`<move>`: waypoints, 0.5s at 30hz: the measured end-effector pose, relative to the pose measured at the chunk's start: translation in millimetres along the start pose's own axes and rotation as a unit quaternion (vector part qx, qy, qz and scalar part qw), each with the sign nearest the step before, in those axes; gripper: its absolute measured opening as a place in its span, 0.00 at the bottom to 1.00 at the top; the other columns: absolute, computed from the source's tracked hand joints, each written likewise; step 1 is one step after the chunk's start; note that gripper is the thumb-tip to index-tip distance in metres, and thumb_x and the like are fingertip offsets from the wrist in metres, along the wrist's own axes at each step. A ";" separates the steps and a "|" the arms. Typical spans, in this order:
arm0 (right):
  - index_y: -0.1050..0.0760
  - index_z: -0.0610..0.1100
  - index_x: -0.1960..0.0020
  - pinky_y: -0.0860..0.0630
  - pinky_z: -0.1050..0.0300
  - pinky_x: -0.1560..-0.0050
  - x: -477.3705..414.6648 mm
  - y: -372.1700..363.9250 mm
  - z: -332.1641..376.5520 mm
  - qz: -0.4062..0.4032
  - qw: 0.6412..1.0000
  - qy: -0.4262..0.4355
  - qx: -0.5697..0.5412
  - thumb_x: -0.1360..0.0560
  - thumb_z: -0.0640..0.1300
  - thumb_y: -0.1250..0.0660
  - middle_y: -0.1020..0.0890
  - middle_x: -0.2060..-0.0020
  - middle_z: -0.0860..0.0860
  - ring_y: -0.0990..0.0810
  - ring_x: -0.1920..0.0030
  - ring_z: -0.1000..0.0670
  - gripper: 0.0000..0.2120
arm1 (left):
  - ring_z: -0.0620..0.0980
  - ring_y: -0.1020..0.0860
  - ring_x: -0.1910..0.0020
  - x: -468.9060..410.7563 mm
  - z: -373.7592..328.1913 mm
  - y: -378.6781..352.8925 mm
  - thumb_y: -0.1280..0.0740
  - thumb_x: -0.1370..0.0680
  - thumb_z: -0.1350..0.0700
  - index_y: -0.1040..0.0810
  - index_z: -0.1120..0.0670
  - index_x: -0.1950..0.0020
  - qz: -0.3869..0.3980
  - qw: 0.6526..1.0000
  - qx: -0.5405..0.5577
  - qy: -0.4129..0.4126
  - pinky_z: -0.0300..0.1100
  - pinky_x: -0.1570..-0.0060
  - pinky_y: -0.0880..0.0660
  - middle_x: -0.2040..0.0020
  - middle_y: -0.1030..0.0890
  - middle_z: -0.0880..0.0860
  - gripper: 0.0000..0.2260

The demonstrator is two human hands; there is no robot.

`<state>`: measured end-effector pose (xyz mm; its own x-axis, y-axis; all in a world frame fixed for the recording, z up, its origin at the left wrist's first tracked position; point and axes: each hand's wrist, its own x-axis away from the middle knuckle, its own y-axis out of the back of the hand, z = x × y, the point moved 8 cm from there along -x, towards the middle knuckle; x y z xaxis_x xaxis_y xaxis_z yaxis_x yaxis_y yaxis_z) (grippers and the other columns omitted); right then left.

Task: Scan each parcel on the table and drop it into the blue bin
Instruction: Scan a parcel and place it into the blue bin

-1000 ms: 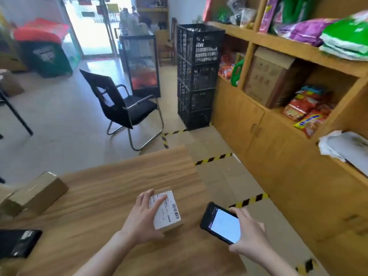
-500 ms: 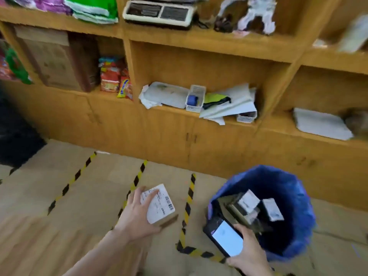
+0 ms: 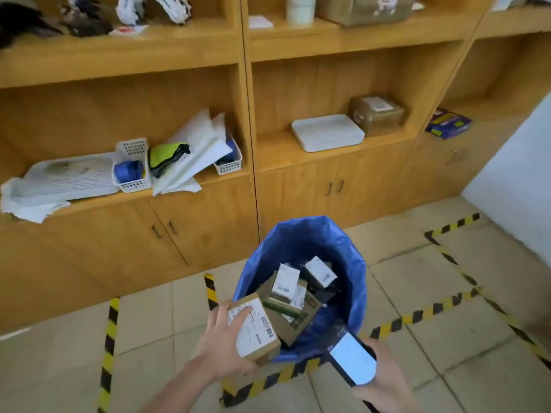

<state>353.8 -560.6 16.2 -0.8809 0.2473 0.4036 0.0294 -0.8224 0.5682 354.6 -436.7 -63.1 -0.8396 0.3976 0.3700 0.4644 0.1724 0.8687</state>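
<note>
Parcel [image 3: 257, 328] is gripped in your left hand [image 3: 224, 345], fingers curled over the labelled top, thumb at its near end, forearm coming in from the bottom edge. It hangs over the near-left rim of the blue bin [image 3: 353, 263], label up, long axis running away from you and slightly left. Your right hand [image 3: 386, 375] grips a phone [image 3: 353, 357], lit screen up, at the bin's near-right rim.

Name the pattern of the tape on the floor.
The floor tape is striped black and yellow, clearest in the head view.
</note>
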 end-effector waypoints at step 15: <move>0.31 0.58 0.45 0.27 0.55 0.56 -33.6 76.7 -233.1 -0.081 0.960 -0.263 -0.050 0.48 0.49 0.31 0.26 0.49 0.58 0.23 0.53 0.55 0.31 | 0.54 0.58 0.25 -189.4 -34.8 -43.9 0.29 0.46 0.31 0.50 0.43 0.23 0.107 0.988 -0.025 -0.112 0.51 0.28 0.37 0.25 0.57 0.49 0.56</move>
<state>275.6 -751.4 -120.9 -0.5086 0.5785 0.6377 -0.1557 -0.7902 0.5927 483.4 -551.0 -159.8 -0.6376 0.6103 0.4701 0.6053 0.0194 0.7958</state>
